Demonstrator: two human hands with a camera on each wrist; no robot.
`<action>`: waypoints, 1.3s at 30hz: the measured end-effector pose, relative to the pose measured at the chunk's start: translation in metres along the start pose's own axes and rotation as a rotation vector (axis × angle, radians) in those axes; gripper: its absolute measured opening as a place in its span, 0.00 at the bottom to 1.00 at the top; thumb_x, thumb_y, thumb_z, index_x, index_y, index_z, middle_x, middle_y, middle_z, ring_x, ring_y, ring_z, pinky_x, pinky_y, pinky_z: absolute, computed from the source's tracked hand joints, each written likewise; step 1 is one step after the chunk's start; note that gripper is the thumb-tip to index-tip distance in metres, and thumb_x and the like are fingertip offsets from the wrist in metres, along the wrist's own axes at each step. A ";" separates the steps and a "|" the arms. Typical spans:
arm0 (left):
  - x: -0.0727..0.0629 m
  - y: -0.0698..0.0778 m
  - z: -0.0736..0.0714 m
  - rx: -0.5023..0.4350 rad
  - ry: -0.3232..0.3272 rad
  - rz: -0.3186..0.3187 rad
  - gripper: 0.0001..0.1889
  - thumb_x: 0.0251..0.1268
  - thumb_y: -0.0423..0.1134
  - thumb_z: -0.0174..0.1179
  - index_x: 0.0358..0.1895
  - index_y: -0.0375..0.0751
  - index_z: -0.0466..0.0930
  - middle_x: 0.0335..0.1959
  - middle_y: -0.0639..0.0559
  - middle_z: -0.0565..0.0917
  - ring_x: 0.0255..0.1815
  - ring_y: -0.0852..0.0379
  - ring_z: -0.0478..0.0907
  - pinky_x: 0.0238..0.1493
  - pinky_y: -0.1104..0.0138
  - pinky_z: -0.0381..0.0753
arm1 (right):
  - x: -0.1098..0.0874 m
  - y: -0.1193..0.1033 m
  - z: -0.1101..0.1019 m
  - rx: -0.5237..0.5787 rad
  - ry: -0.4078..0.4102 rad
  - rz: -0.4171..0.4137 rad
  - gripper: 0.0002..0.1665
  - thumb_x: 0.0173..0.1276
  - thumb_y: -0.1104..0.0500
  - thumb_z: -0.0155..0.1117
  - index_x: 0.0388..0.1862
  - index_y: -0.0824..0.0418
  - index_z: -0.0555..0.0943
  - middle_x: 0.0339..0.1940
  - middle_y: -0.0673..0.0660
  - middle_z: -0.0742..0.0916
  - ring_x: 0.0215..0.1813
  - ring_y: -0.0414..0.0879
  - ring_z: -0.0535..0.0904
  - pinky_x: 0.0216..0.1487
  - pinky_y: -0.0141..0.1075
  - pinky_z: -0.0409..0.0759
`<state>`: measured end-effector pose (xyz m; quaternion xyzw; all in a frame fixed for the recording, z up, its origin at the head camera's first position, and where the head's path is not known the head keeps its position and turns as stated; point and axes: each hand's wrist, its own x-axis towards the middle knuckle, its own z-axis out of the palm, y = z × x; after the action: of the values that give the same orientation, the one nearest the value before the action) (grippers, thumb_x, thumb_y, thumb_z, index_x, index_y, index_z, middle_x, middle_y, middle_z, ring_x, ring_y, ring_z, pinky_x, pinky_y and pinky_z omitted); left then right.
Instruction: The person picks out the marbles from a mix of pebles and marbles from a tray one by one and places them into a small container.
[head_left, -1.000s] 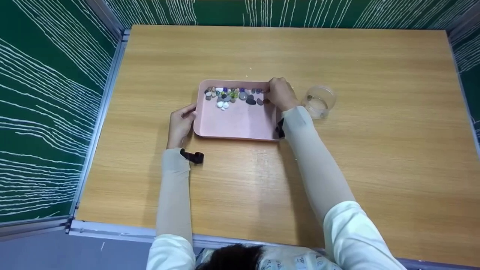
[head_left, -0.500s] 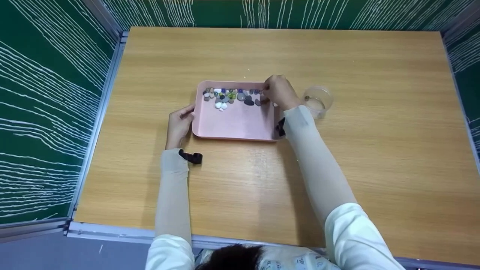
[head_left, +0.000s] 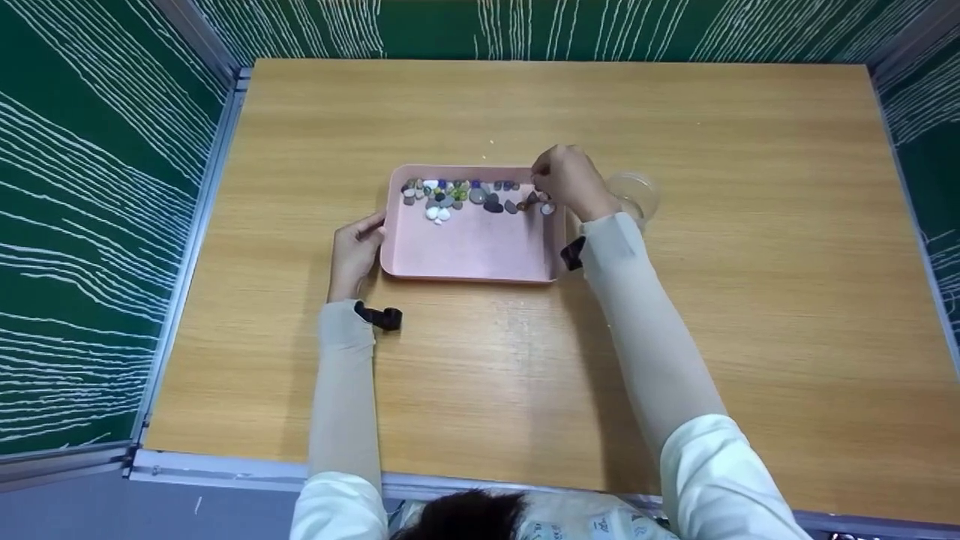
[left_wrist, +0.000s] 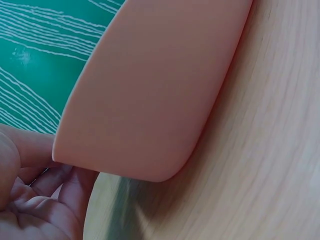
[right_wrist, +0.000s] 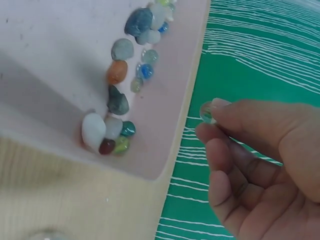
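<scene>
A pink tray (head_left: pixel 472 251) lies on the table, with stones and glass marbles gathered along its far side. My left hand (head_left: pixel 355 251) holds the tray's left side; the left wrist view shows its thumb and fingers (left_wrist: pixel 77 192) at the tray corner. Over the tray's far right corner is my right hand (head_left: pixel 571 178). In the right wrist view, its thumb and forefinger pinch a clear glass marble (right_wrist: pixel 206 112). Below it in the tray sit a white stone (right_wrist: pixel 93 131), an orange stone (right_wrist: pixel 117 72) and a grey-green one (right_wrist: pixel 118 100).
A clear round cup (head_left: pixel 641 191) stands right of the tray, partly hidden by the right hand and wrist. The wooden table (head_left: pixel 480 390) is bordered by green walls (head_left: pixel 435 30) with white lines. Tiny pale specks (head_left: pixel 491 141) lie beyond the tray.
My right hand has shifted slightly right and uncovered the white stone and others near the tray's right end. My left hand keeps its hold on the tray. The head view has drifted a little.
</scene>
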<state>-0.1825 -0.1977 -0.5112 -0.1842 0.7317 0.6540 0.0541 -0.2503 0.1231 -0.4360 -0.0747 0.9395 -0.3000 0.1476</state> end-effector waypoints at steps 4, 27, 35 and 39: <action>0.000 -0.001 -0.001 0.003 -0.008 0.018 0.19 0.66 0.25 0.52 0.60 0.31 0.75 0.63 0.39 0.76 0.65 0.51 0.72 0.64 0.68 0.74 | -0.004 0.003 -0.004 -0.014 0.012 -0.031 0.13 0.69 0.65 0.56 0.48 0.69 0.84 0.48 0.65 0.86 0.44 0.54 0.83 0.47 0.42 0.84; -0.001 0.003 -0.001 0.020 -0.010 -0.007 0.19 0.66 0.25 0.53 0.59 0.34 0.76 0.64 0.42 0.76 0.67 0.54 0.71 0.65 0.69 0.74 | -0.029 0.029 -0.022 0.032 0.090 -0.053 0.13 0.67 0.66 0.58 0.47 0.70 0.84 0.46 0.67 0.87 0.45 0.56 0.83 0.46 0.44 0.82; -0.002 0.002 -0.002 0.044 -0.012 0.062 0.19 0.65 0.24 0.53 0.59 0.31 0.76 0.63 0.40 0.76 0.67 0.51 0.71 0.66 0.67 0.73 | -0.037 0.038 -0.028 0.031 0.088 -0.027 0.14 0.69 0.64 0.57 0.47 0.69 0.84 0.46 0.66 0.87 0.43 0.54 0.81 0.44 0.42 0.80; -0.001 0.001 -0.002 0.041 -0.009 0.070 0.19 0.64 0.24 0.53 0.58 0.31 0.76 0.63 0.39 0.76 0.67 0.51 0.70 0.66 0.67 0.72 | -0.039 0.040 -0.030 0.026 0.099 -0.028 0.13 0.68 0.65 0.57 0.47 0.69 0.84 0.46 0.66 0.87 0.42 0.53 0.81 0.42 0.40 0.80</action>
<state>-0.1812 -0.1992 -0.5097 -0.1543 0.7508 0.6411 0.0383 -0.2251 0.1804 -0.4274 -0.0710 0.9405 -0.3177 0.0975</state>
